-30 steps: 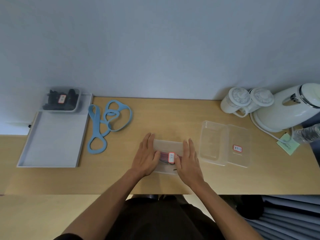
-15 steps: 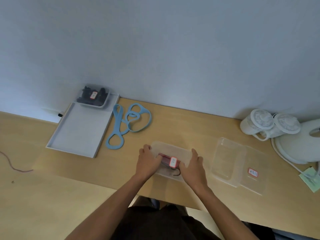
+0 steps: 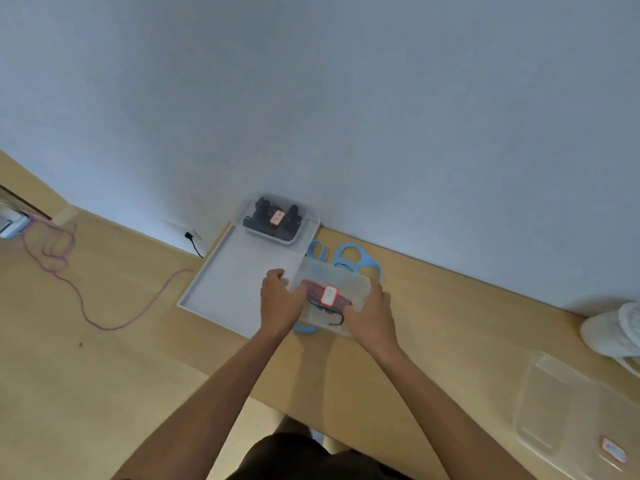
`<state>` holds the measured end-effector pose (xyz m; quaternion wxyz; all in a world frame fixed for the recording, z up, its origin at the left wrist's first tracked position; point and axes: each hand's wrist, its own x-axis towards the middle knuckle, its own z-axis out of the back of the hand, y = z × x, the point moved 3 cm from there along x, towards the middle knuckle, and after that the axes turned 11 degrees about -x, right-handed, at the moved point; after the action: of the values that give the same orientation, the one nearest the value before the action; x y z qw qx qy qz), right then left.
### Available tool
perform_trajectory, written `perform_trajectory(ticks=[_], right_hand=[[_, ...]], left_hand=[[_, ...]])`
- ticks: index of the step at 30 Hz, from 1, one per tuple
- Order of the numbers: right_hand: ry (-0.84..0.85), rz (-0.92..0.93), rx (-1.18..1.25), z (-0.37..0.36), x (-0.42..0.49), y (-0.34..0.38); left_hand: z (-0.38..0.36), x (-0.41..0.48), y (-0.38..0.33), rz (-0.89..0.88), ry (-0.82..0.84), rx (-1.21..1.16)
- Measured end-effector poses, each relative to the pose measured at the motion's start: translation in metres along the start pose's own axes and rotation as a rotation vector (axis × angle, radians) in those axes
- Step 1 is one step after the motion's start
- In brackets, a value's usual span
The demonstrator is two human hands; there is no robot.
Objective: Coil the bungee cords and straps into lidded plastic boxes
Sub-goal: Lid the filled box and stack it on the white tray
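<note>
A: Grip status?
B: The box (image 3: 341,277) is held at both ends. The left hand (image 3: 280,303) is curled round its left end, the right hand (image 3: 372,317) round its right end. Both are clamped firmly on it, and nothing else is touched.
A: Closed?
B: Yes. The red cord (image 3: 311,289) is seen coiled inside through the clear plastic, with a black hook (image 3: 333,322) at the near side. A red-edged label (image 3: 329,295) is stuck on top.
A: Where is the box located?
B: Over the right rim of the tray (image 3: 235,275), with the strap (image 3: 360,259) partly covered by it. Whether it is lifted or rested there cannot be told.
A: Delta versus 0.5 s ago?
B: The box is shifted left. It was placed on bare desk (image 3: 450,327), right of the strap and clear of the tray. Now both are overlapped. A second ago flat palms were pressed on its top. The ends are gripped instead now. The view is also swung left, so a cable (image 3: 79,299) on the floor (image 3: 86,375) is brought in.
A: Rest?
B: The far box (image 3: 275,218), closed over dark contents, is parked at the tray's far corner, unmoved. The empty box (image 3: 550,400) and its loose lid (image 3: 609,448) are left at the right, well apart from the hands.
</note>
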<state>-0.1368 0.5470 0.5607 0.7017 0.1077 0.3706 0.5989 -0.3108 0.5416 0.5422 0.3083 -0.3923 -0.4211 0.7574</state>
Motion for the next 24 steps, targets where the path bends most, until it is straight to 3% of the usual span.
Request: perform_trajectory(ticks=[11, 24], right_hand=[[0.009, 0.074, 0.084, -0.036, 0.093, 0.129], [-0.029, 0.108, 0.048, -0.054, 0.14, 0.163]], left_hand=[[0.064, 0.135, -0.055, -0.062, -0.156, -0.01], [0.071, 0.183, -0.057, -0.016, -0.062, -0.001]])
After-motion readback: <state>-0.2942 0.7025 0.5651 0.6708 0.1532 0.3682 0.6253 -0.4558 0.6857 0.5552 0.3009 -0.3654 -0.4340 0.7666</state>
